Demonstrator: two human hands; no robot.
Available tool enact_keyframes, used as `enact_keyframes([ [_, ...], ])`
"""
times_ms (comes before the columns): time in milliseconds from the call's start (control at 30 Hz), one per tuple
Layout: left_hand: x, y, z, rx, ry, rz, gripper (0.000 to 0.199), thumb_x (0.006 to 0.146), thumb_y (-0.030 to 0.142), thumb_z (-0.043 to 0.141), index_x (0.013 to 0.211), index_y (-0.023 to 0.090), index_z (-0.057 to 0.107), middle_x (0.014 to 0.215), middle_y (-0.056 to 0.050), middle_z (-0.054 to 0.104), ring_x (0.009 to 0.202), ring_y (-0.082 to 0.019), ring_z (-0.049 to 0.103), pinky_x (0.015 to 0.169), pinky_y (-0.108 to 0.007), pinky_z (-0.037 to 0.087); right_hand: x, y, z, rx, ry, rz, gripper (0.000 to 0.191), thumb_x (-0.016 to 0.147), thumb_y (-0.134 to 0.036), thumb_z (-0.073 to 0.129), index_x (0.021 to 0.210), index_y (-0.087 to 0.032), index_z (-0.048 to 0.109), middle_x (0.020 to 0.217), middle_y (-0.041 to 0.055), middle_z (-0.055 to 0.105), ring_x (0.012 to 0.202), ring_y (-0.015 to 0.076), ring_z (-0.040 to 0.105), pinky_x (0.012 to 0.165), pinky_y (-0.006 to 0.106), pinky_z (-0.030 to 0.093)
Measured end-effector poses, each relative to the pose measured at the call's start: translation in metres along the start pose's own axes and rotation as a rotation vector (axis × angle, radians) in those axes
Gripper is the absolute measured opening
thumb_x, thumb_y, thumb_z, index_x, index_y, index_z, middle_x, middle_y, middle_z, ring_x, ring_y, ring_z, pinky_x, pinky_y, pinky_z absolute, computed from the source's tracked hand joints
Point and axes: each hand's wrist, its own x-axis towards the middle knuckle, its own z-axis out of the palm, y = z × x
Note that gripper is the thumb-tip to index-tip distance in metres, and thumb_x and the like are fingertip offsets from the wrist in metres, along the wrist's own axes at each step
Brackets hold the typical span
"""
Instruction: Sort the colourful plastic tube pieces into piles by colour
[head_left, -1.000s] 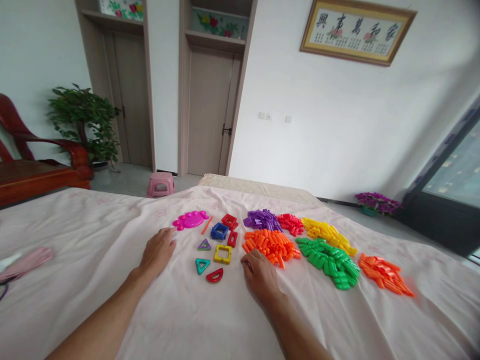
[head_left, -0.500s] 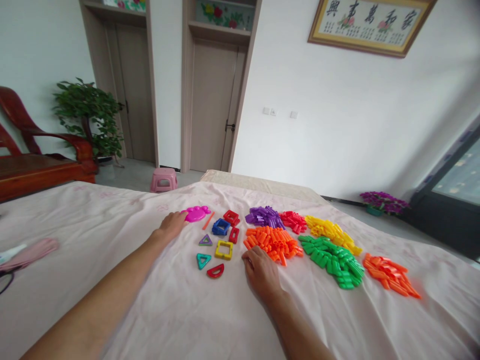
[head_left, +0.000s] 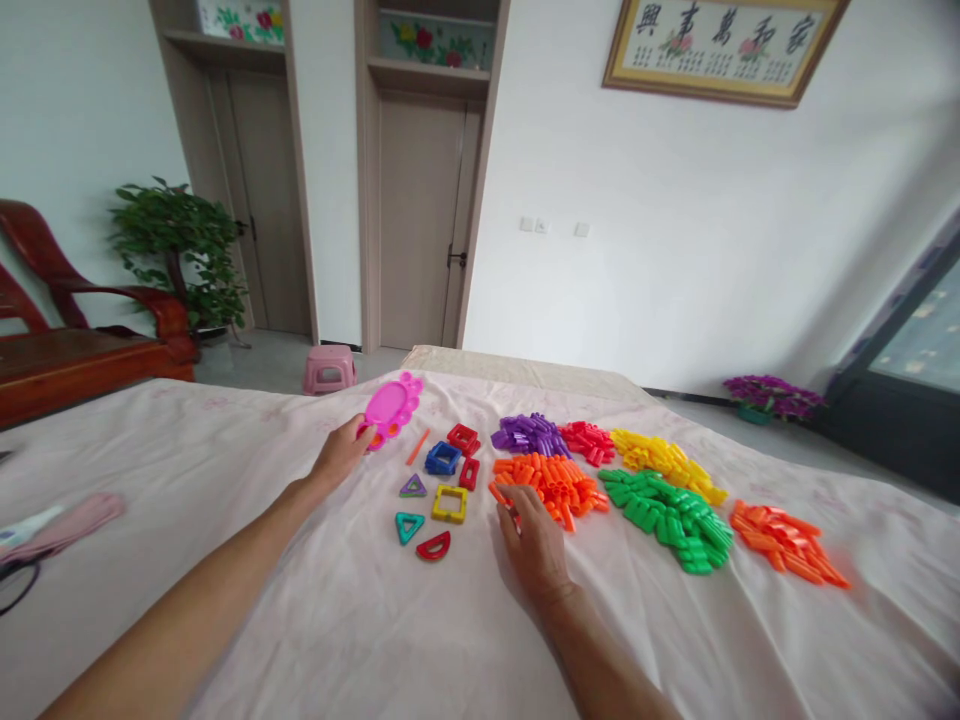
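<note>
My left hand [head_left: 343, 455] grips the near end of a pink palette-like tray [head_left: 391, 402] with a scalloped rim, which stands tilted up off the cloth. Bits of orange show in its near wells. Beside the pile of orange plastic tubes [head_left: 551, 485], my right hand [head_left: 534, 535] has its fingertips closed on one orange tube [head_left: 496, 492]. Between the hands lie an orange stick [head_left: 418, 446], blue square frames [head_left: 442, 458], red frames [head_left: 463, 438], a yellow square frame [head_left: 450, 504], a purple triangle [head_left: 412, 486], a teal triangle [head_left: 409, 527] and a red half-round piece [head_left: 433, 546].
Purple [head_left: 529, 434], red [head_left: 587, 442], yellow [head_left: 667, 464] and green [head_left: 671, 515] tube piles spread to the right, with a second orange pile [head_left: 787, 543] farther out. A pink cloth [head_left: 82, 525] lies at left. A pink stool [head_left: 330, 369] stands beyond the cloth-covered surface [head_left: 315, 620].
The pink tray has been tipped up from lying flat, in my left hand. My right hand's fingers have moved slightly forward and right, onto an orange tube at the pile's edge.
</note>
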Motion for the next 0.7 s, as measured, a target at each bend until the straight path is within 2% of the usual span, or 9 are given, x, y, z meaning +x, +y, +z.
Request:
enact_keyframes([
  [100, -0.028, 0.027, 0.012, 0.093, -0.133, 0.27, 0.03, 0.097, 0.045, 0.043, 0.102, 0.021, 0.062, 0.084, -0.001, 0.069, 0.078, -0.018, 0.065, 0.072, -0.027, 0.045, 0.002, 0.005, 0.003, 0.217, 0.191, 0.027, 0.054, 0.088, -0.04, 0.065, 0.138, -0.023, 0.052, 0.134, 0.013, 0.058, 0.112, 0.0259, 0.062, 0.091, 0.041, 0.054],
  [200, -0.049, 0.052, 0.024, 0.159, -0.284, 0.505, 0.032, 0.1, 0.043, 0.041, 0.107, 0.023, 0.064, 0.094, -0.003, 0.073, 0.084, -0.019, 0.068, 0.075, -0.027, 0.047, 0.003, 0.003, 0.003, 0.465, 0.212, 0.082, 0.077, 0.079, -0.046, 0.076, 0.145, -0.024, 0.045, 0.14, 0.0149, 0.056, 0.116, 0.0279, 0.061, 0.09, 0.043, 0.055],
  [267, -0.057, 0.065, 0.03, 0.185, -0.388, 0.628, 0.035, 0.102, 0.042, 0.039, 0.112, 0.023, 0.066, 0.101, -0.005, 0.073, 0.089, -0.019, 0.069, 0.079, -0.027, 0.048, 0.002, 0.0, 0.001, 0.6, 0.161, 0.14, 0.071, 0.076, -0.046, 0.079, 0.138, -0.022, 0.055, 0.125, 0.0132, 0.066, 0.103, 0.0259, 0.066, 0.084, 0.04, 0.057],
  [333, -0.06, 0.075, 0.034, 0.207, -0.443, 0.714, 0.039, 0.103, 0.042, 0.036, 0.12, 0.024, 0.066, 0.108, -0.005, 0.073, 0.097, -0.02, 0.068, 0.088, -0.029, 0.048, 0.002, -0.001, -0.001, 0.69, 0.097, 0.224, 0.05, 0.073, -0.047, 0.081, 0.113, -0.018, 0.071, 0.095, 0.0084, 0.074, 0.082, 0.022, 0.068, 0.072, 0.034, 0.056],
  [400, -0.061, 0.084, 0.039, 0.234, -0.42, 0.743, 0.045, 0.101, 0.048, 0.038, 0.135, 0.026, 0.059, 0.126, -0.007, 0.068, 0.116, -0.023, 0.061, 0.104, -0.036, 0.042, 0.004, 0.003, -0.004, 0.764, 0.111, 0.338, 0.039, 0.071, -0.049, 0.082, 0.087, -0.015, 0.075, 0.072, 0.0039, 0.069, 0.065, 0.0171, 0.063, 0.061, 0.028, 0.052],
  [433, -0.06, 0.088, 0.043, 0.256, -0.395, 0.737, 0.052, 0.1, 0.053, 0.04, 0.143, 0.026, 0.053, 0.138, -0.009, 0.061, 0.128, -0.026, 0.053, 0.112, -0.04, 0.035, 0.007, 0.006, -0.006, 0.799, 0.176, 0.397, 0.039, 0.07, -0.05, 0.082, 0.081, -0.014, 0.074, 0.068, 0.0025, 0.067, 0.061, 0.0151, 0.06, 0.058, 0.026, 0.05],
  [500, -0.057, 0.095, 0.056, 0.33, -0.359, 0.699, 0.071, 0.094, 0.064, 0.042, 0.153, 0.025, 0.04, 0.155, -0.013, 0.043, 0.146, -0.032, 0.031, 0.12, -0.051, 0.019, 0.014, 0.016, -0.012, 0.859, 0.393, 0.49, 0.041, 0.07, -0.052, 0.081, 0.081, -0.013, 0.072, 0.068, 0.0005, 0.065, 0.06, 0.0126, 0.057, 0.057, 0.024, 0.05],
  [567, -0.055, 0.102, 0.074, 0.423, -0.38, 0.654, 0.082, 0.089, 0.072, 0.041, 0.155, 0.024, 0.037, 0.162, -0.016, 0.03, 0.151, -0.038, 0.015, 0.119, -0.062, 0.006, 0.02, 0.028, -0.019, 0.88, 0.599, 0.533, 0.043, 0.07, -0.053, 0.08, 0.086, -0.015, 0.07, 0.072, -0.0012, 0.065, 0.061, 0.0112, 0.057, 0.059, 0.023, 0.051],
  [700, -0.051, 0.111, 0.117, 0.578, -0.466, 0.58, 0.087, 0.081, 0.078, 0.049, 0.152, 0.027, 0.044, 0.163, -0.019, 0.026, 0.151, -0.044, 0.007, 0.111, -0.074, -0.005, 0.026, 0.051, -0.029, 0.867, 0.775, 0.564, 0.047, 0.067, -0.052, 0.081, 0.097, -0.017, 0.067, 0.079, -0.0027, 0.066, 0.064, 0.0108, 0.06, 0.059, 0.022, 0.053],
])
